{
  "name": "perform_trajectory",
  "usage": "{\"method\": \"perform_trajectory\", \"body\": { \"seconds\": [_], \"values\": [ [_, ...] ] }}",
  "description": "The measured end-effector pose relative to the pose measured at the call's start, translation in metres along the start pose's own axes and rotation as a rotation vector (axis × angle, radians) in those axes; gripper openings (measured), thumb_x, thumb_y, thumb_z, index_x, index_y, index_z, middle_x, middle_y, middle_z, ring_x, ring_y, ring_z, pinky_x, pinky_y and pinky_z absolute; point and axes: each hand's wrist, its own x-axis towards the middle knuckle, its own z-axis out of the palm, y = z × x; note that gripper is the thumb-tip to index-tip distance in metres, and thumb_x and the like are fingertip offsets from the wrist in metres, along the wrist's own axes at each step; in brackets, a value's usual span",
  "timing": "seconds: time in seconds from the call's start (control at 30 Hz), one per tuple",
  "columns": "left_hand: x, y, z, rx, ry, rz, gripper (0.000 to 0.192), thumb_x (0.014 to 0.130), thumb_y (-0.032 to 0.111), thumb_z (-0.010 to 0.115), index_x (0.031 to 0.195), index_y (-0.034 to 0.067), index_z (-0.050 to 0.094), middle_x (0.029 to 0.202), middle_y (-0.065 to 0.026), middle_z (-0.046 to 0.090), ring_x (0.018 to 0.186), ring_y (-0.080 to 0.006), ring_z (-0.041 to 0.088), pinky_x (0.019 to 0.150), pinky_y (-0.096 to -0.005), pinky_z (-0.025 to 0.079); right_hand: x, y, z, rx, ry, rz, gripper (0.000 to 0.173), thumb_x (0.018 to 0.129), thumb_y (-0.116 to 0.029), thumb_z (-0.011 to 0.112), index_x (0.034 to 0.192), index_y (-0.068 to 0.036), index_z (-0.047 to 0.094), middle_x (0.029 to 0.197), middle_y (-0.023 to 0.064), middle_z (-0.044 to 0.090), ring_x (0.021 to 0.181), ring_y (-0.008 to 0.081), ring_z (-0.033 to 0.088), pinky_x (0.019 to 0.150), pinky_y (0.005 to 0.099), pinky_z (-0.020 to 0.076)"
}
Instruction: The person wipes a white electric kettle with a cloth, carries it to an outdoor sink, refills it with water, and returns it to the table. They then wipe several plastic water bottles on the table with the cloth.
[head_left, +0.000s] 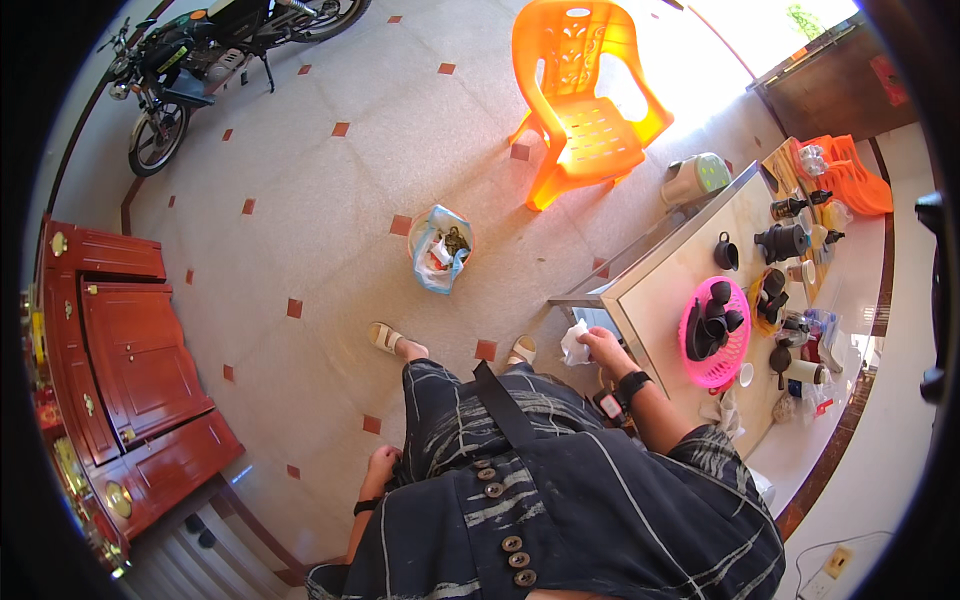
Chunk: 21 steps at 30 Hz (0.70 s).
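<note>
My right hand (606, 349) grips a crumpled white tissue (575, 345) beside the near corner of a stone-topped table (645, 315). On that table, close to the right of the hand, a pink plastic basket (685, 346) holds several dark teapots and cups. My left hand (385, 459) hangs low at my side by the dark patterned clothing, its fingers partly hidden. In front of my feet stands a small waste bin (412, 244) lined with a bluish plastic bag (425, 274), with dark scraps and white paper inside.
An orange plastic armchair (592, 146) stands ahead, near a plastic stool (682, 180). A motorcycle (202, 71) is parked far left, and a red wooden cabinet (142, 352) lines the left. A white cup (744, 374), flask (806, 371) and dark canister (784, 244) crowd the table.
</note>
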Motion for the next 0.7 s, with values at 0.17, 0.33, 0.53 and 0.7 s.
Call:
{"method": "perform_trajectory", "body": {
  "seconds": [0.17, 0.33, 0.53, 0.7],
  "values": [
    [0.048, -0.027, -0.082, 0.1, -0.053, 0.002, 0.016, 0.083, 0.014, 0.053, 0.091, 0.003, 0.061, 0.071, -0.0024, 0.059, 0.069, -0.0151, 0.059, 0.063, -0.0313, 0.048, 0.023, -0.009, 0.041, 0.027, 0.16, 0.005, 0.019, 0.082, -0.019, 0.059, 0.094, -0.004, 0.06, 0.079, 0.004, 0.06, 0.066, 0.0149, 0.055, 0.055, 0.0285, 0.0432],
    [0.096, 0.006, -0.223, -0.177, 0.16, -0.52, 0.009, 0.085, 0.012, 0.052, 0.083, 0.005, 0.058, 0.067, -0.0033, 0.057, 0.054, -0.0135, 0.058, 0.047, -0.0271, 0.047, 0.033, -0.007, 0.048, 0.141, 0.429, -0.166, 0.021, 0.08, -0.017, 0.06, 0.093, -0.001, 0.061, 0.08, 0.005, 0.061, 0.07, 0.0138, 0.056, 0.06, 0.0286, 0.045],
    [0.187, 0.063, -0.337, 0.054, 0.217, -0.524, 0.009, 0.086, 0.014, 0.051, 0.084, 0.007, 0.057, 0.069, -0.0027, 0.057, 0.051, -0.0124, 0.057, 0.042, -0.0241, 0.042, 0.02, -0.023, 0.016, 0.15, 0.743, -0.367, 0.026, 0.081, -0.02, 0.062, 0.096, 0.002, 0.062, 0.085, 0.0099, 0.067, 0.075, 0.016, 0.062, 0.069, 0.0297, 0.0486],
    [0.254, 0.18, -0.308, -0.004, 0.126, -0.315, 0.01, 0.088, 0.018, 0.052, 0.087, 0.009, 0.056, 0.075, -0.001, 0.058, 0.059, -0.0112, 0.059, 0.048, -0.0232, 0.044, 0.014, -0.036, -0.029, 0.079, 0.937, -0.37, 0.024, 0.084, -0.018, 0.061, 0.098, 0.001, 0.061, 0.085, 0.0062, 0.065, 0.075, 0.0142, 0.06, 0.067, 0.0288, 0.0482]
  ]
}}
